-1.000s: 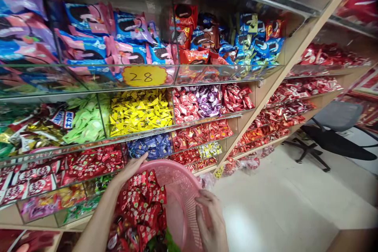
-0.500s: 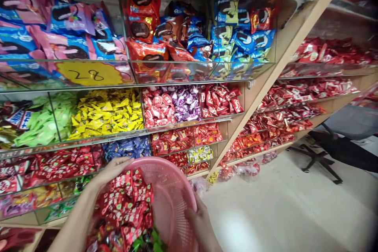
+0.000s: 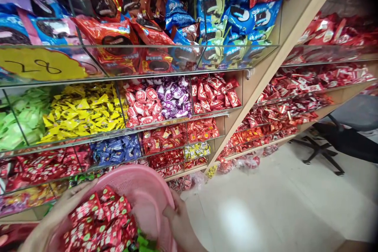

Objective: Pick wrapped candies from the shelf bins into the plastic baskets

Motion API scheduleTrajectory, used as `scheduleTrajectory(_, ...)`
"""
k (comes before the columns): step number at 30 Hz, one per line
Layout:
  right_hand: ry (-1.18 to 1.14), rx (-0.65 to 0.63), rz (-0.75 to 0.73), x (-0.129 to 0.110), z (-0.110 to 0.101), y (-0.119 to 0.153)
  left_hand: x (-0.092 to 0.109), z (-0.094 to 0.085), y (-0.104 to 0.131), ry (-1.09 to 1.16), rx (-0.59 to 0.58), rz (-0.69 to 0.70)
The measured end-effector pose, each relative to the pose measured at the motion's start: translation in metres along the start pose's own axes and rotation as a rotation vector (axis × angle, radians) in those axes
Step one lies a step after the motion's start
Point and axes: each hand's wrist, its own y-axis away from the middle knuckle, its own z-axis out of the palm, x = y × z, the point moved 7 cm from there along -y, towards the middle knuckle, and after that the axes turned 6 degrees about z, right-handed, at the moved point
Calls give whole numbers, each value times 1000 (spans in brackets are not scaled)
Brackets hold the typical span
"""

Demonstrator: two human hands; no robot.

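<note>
Between my two hands is a pink plastic basket (image 3: pixel 147 189) with a perforated wall, tilted so that I look into it. My left hand (image 3: pixel 69 201) is closed on its left rim. On the right rim, my right hand (image 3: pixel 177 212) grips with the thumb inside the wall and the fingers outside. Red-wrapped candies (image 3: pixel 103 220) with white lettering fill the left part of the basket. A few green-wrapped candies (image 3: pixel 143 242) lie at the bottom edge of the view. Bare pink wall shows in the basket's right half.
Glass-fronted shelves hold yellow candies (image 3: pixel 85 110), purple candies (image 3: pixel 175 96), blue candies (image 3: pixel 116 149) and packaged cookies (image 3: pixel 118 43). A yellow price sign (image 3: pixel 41 63) reads 28. A slanting wooden post (image 3: pixel 265 75) divides the shelves. An office chair (image 3: pixel 321 149) stands on the pale floor (image 3: pixel 265 197).
The basket, with both hands on it, has moved left and slightly down in view. The upper shelves look closer and have shifted left.
</note>
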Motion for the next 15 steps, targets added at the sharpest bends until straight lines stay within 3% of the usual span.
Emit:
scheduleTrajectory(5,-2,-42,1,5,13,-2,-20,-8,20,141,-42,-123)
scheduleTrajectory(10,8,-3,-7,7,9,-3,-26,-2,14,186,-64,-174)
scheduleTrajectory(13,28,35,-38,4,-1,-1,-15,7,6,162,-86,-149)
scheduleTrajectory(15,34,72,-46,0,-12,0,4,20,4,155,-136,-59)
